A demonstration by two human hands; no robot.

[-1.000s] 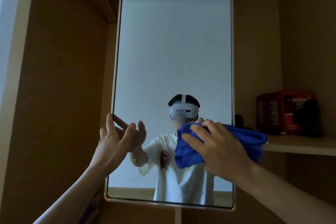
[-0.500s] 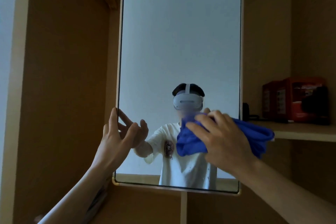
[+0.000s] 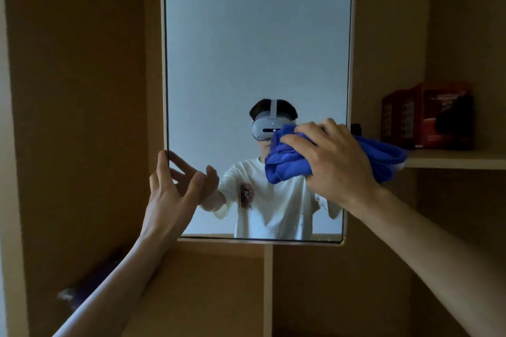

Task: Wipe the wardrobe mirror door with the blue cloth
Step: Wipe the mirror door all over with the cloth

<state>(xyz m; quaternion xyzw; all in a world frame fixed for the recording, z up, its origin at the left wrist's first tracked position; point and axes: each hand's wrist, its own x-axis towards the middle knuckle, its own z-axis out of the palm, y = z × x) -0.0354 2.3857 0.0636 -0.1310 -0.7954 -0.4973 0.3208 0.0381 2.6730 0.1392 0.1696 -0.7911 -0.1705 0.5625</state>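
Wiping in progress: cloth pressed to the lower right of the mirror.

Nearest, two bare forearms reach up from below. The left hand (image 3: 171, 191) steadies the mirror door (image 3: 257, 44) at its left edge, fingers spread and loose, gripping nothing; one fingertip rests along the frame. The right hand (image 3: 335, 161) is clenched over the bunched blue cloth (image 3: 284, 161), holding it flat against the glass near the right edge, partway up. Behind, to the right, a wooden shelf (image 3: 454, 159) carries a red box (image 3: 427, 115). Judgement: mid-wipe, lower portion only; the upper glass appears untouched. The next move calls for steady pressure and sweeps across and upward, with the left hand bracing the door.
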